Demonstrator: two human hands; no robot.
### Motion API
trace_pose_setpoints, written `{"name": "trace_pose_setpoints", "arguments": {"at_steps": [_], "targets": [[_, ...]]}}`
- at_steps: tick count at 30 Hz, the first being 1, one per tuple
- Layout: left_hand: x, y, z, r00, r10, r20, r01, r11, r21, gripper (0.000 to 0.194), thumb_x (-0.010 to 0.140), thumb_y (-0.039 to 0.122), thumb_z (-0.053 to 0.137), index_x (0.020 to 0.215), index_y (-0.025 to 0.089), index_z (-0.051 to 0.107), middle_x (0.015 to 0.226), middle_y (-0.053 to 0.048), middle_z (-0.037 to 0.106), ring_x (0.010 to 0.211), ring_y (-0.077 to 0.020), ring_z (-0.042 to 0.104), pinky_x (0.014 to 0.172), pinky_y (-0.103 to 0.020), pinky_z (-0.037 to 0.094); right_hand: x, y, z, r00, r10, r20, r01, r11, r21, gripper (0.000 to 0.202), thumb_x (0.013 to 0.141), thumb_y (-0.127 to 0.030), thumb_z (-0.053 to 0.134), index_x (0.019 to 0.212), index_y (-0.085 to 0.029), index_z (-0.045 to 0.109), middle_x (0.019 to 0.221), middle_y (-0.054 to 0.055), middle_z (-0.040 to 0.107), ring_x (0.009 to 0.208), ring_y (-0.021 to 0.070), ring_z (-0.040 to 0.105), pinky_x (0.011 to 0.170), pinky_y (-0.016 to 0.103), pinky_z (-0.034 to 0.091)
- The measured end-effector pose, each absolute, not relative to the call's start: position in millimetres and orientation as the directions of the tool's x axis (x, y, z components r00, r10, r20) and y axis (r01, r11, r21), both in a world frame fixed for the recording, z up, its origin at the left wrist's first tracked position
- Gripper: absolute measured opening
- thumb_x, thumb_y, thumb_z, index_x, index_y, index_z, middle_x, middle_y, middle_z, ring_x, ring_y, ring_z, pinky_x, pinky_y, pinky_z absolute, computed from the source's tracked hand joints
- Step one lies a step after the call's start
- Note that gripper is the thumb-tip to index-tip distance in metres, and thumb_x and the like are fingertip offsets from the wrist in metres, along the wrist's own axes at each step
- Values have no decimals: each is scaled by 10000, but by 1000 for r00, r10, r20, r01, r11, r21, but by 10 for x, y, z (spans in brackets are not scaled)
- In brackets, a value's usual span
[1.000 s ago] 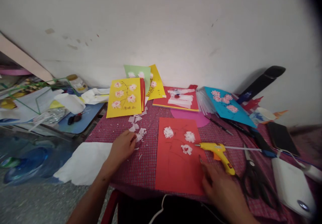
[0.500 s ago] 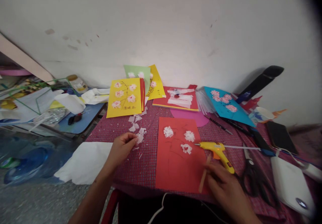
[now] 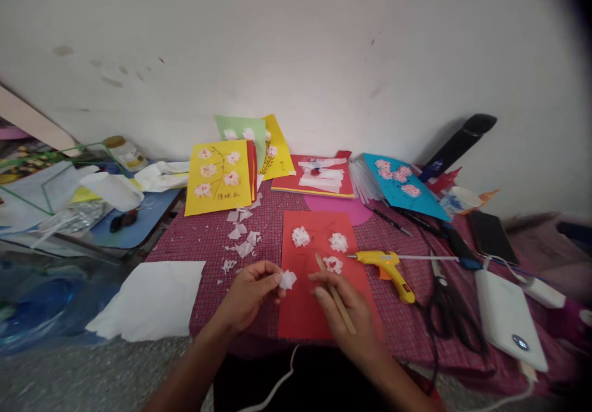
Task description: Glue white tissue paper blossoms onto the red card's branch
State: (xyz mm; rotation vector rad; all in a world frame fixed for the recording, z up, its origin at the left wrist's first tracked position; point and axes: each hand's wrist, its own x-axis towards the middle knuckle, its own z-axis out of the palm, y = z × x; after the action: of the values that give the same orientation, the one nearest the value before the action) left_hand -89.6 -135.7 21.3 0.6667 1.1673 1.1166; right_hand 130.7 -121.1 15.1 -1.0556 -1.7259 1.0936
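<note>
Paper piece moved from the scraps to the red sheet, lower centre of the frame.
The left hand [image 3: 252, 292] has left the scraps [image 3: 244, 249]; its thumb and fingers pinch a white paper piece [image 3: 287, 280] at the left edge of the red sheet [image 3: 300, 321]. Piece and stick are thus near each other. Right hand [image 3: 349, 316] angled in from lower right, fingers closed round the wooden stick [image 3: 343, 310]; whether its tip touches the sheet is unclear. Glue gun [image 3: 379, 258] lies right of centre.
</note>
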Motion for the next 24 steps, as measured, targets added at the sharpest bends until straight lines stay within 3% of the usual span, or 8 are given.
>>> {"name": "trace_pose_setpoints", "arguments": {"at_steps": [2, 5, 9, 12, 15, 17, 21, 24], "targets": [[-810, -1365, 210, 25, 933, -360, -303, 350, 886, 297, 751, 394, 807, 827, 152, 651, 716, -23, 678, 624, -134, 625, 578, -244, 488, 1185, -1144, 152, -314, 931, 183, 206, 255, -945, 166, 940, -315, 646, 1087, -238, 633, 972, 46, 720, 868, 203, 688, 793, 328, 563], [-750, -1365, 165, 52, 938, -342, -271, 343, 899, 268, 770, 387, 782, 833, 155, 663, 697, -17, 673, 632, -138, 620, 591, -250, 488, 1089, -1087, 114, -301, 946, 120, 148, 171, -974, 120, 921, -335, 659, 946, -234, 598, 835, -3, 665, 712, 163, 626, 665, 276, 525], [-787, -1334, 67, 27, 940, -341, -205, 339, 918, 232, 802, 379, 727, 857, 166, 653, 699, -14, 672, 631, -142, 617, 597, -256, 483, 1095, -1083, 62, -277, 961, 23, 93, 50, -994, 159, 892, -360, 680, 902, -229, 591, 740, -38, 590, 601, 134, 521, 562, 243, 447], [-845, -1321, 42, -64, 961, -269, -2, 270, 963, 202, 845, 337, 650, 969, 178, 666, 791, -25, 687, 664, -148, 619, 625, -271, 493, 1133, -1077, 65, -249, 968, -15, 58, -1, -998, 168, 857, -342, 708, 871, -221, 592, 752, -33, 584, 623, 136, 518, 583, 246, 444], [-863, -1357, 92, -177, 983, -48, 293, 99, 951, 326, 829, 242, 626, 1151, 210, 658, 1081, -63, 685, 743, -144, 614, 680, -289, 508, 1169, -1067, 107, -261, 964, -55, 29, -49, -998, 167, 846, -328, 719, 860, -221, 592, 757, -32, 586, 640, 139, 519, 598, 248, 442], [-834, -1398, 148, -160, 987, 19, 366, 41, 930, 387, 811, 218, 642, 1199, 225, 649, 1162, -71, 656, 749, -136, 597, 681, -285, 506, 1191, -1069, 149, -290, 954, -70, 15, -69, -998, 171, 851, -331, 724, 869, -221, 595, 761, -32, 589, 649, 139, 520, 604, 247, 437], [-699, -1431, 209, 55, 990, -130, 97, 124, 988, 358, 820, 293, 710, 1166, 211, 669, 1040, -63, 694, 835, -164, 635, 738, -287, 515, 1222, -1104, 239, -350, 933, -79, 6, -82, -997, 183, 868, -349, 736, 892, -219, 609, 786, -26, 600, 691, 143, 543, 646, 254, 450], [-594, -1397, 179, 142, 963, -230, -186, 254, 949, 236, 796, 313, 759, 969, 165, 695, 893, -44, 703, 763, -146, 640, 708, -266, 508, 1237, -1136, 282, -380, 923, -69, 1, -74, -997, 177, 883, -351, 735, 897, -218, 619, 797, -22, 615, 709, 144, 565, 660, 253, 465]]}}
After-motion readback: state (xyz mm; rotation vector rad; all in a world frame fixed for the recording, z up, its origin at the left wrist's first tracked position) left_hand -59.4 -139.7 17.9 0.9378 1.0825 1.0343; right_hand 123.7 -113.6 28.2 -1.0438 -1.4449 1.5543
